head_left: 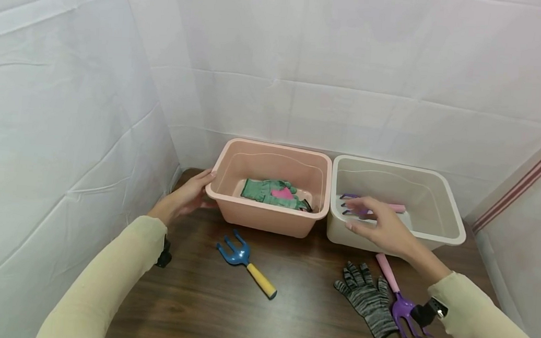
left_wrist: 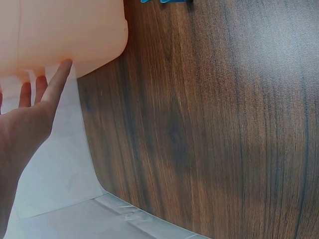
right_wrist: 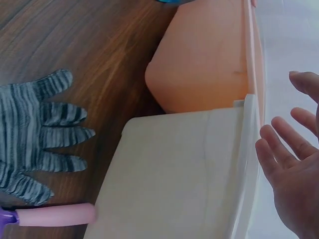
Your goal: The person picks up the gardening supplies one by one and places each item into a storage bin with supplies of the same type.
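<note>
My left hand [head_left: 186,194] rests its fairly straight fingers against the left end of a pink plastic bin [head_left: 267,218]; the left wrist view shows its fingertips [left_wrist: 65,67] at the bin's wall. Inside that bin lie green gloves [head_left: 255,190] and a bright pink piece [head_left: 282,193]. Over the front rim of a cream bin [head_left: 392,183], my right hand [head_left: 384,229] hovers with fingers spread and nothing in its grasp. Below it in that bin is a purple-tined tool with a pink handle [head_left: 397,207], partly hidden by the hand.
A blue hand fork [head_left: 241,254] with a yellow handle lies before the pink bin. Near the right forearm, a grey striped glove [head_left: 369,301] lies beside a purple hand fork [head_left: 402,306] on the dark wooden table [head_left: 308,308]. White sheeting [head_left: 349,117] rises behind the bins.
</note>
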Motion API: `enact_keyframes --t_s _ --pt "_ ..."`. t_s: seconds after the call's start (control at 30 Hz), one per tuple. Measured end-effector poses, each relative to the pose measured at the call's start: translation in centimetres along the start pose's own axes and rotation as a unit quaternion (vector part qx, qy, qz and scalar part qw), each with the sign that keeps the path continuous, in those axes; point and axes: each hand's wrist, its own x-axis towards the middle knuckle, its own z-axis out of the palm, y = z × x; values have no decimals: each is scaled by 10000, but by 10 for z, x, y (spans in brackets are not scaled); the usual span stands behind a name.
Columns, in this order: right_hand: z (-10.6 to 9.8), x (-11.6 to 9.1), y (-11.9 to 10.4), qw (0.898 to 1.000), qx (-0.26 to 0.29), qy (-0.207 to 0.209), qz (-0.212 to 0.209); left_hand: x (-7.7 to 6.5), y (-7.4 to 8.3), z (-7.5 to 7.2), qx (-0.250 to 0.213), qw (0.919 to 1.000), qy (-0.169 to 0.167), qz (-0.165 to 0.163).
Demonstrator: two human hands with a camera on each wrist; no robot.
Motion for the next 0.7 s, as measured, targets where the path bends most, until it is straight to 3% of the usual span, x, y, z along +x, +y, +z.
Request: enact_keyframes --t_s 0.43,0.7 --pt "1 -42 2 9999 -72 -92 59 0 -1 3 -43 10000 -28 15" --pt "8 -64 9 9987 -166 -321 365 0 -1 2 -25 10000 -23 18"
